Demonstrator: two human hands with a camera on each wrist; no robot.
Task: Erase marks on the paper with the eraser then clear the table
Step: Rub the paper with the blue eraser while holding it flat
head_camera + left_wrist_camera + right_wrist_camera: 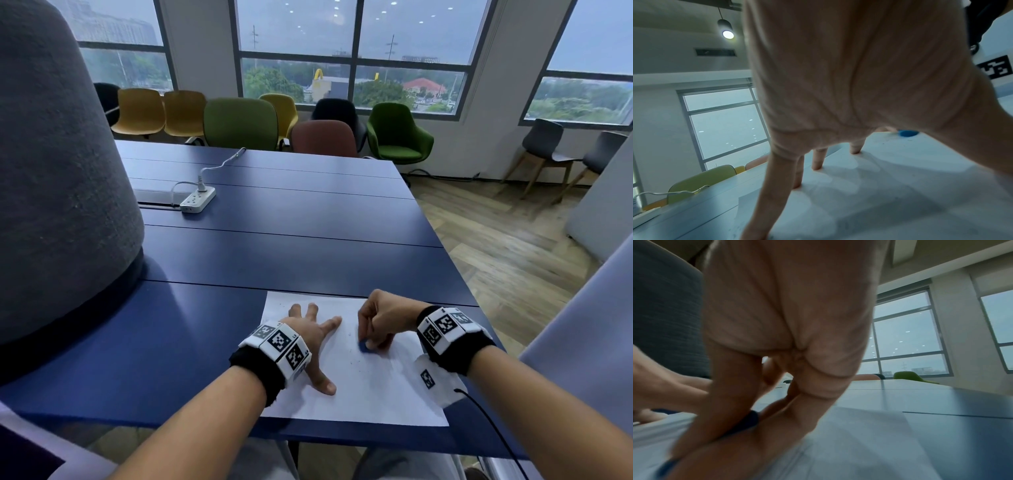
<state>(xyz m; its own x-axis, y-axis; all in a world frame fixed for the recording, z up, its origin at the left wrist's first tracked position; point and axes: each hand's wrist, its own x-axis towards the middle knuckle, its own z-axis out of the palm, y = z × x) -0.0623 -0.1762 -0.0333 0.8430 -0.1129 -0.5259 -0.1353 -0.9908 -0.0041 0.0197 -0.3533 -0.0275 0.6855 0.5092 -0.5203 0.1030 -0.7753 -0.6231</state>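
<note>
A white sheet of paper lies at the near edge of the blue table. My left hand lies flat on the sheet's left part, fingers spread and straight, pressing it down. In the left wrist view its fingertips touch the paper. My right hand pinches a small blue eraser against the sheet near its middle. The eraser also shows past the left palm, and as a dark blur between the right fingers. Small dark specks dot the paper around the eraser.
A large grey padded partition stands on the table's left. A white power strip with its cable lies further back. Coloured chairs line the far edge under the windows. Wooden floor lies to the right.
</note>
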